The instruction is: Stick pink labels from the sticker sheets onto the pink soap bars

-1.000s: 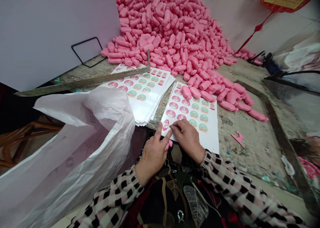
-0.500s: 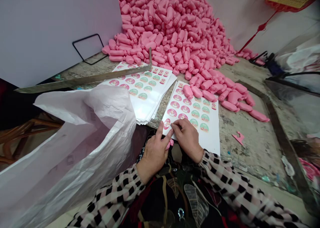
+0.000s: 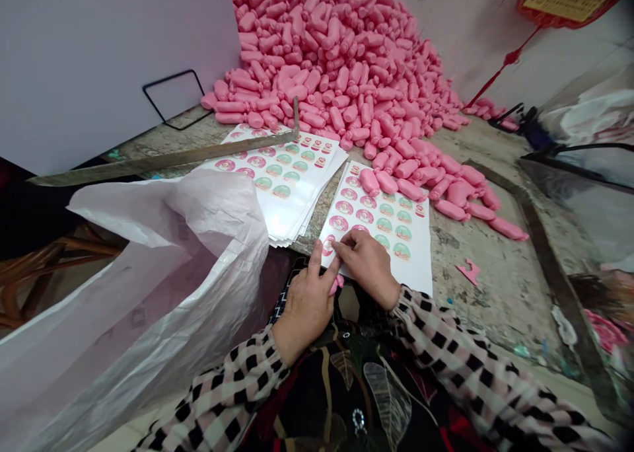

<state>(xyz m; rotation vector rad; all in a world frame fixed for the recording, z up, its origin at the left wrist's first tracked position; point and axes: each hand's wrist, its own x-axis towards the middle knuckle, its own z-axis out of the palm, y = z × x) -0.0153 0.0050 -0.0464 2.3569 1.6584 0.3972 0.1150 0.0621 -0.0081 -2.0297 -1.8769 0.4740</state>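
My left hand (image 3: 308, 299) is closed round a small pink piece (image 3: 338, 283), mostly hidden under the palm, while its fingertips rest at the sticker sheet's lower left corner. Thumb and forefinger of my right hand (image 3: 369, 267) are pinched at the edge of a round pink sticker (image 3: 327, 244) on that corner. The sticker sheet (image 3: 419, 267) is white, with rows of pink and green round stickers. Several pink bottle-shaped pieces (image 3: 409, 189) lie over its top edge.
A large heap of pink pieces (image 3: 341, 55) fills the back. Left lie a stack of sticker sheets (image 3: 282, 221), a metal bar (image 3: 173, 158) and an open white plastic bag (image 3: 218, 221). A pink scrap (image 3: 468, 271) and a metal strip (image 3: 549, 254) are at the right.
My right hand has moved slightly up and left over the corner sticker. The left hand keeps its place with the pink piece. The view has shifted a little.
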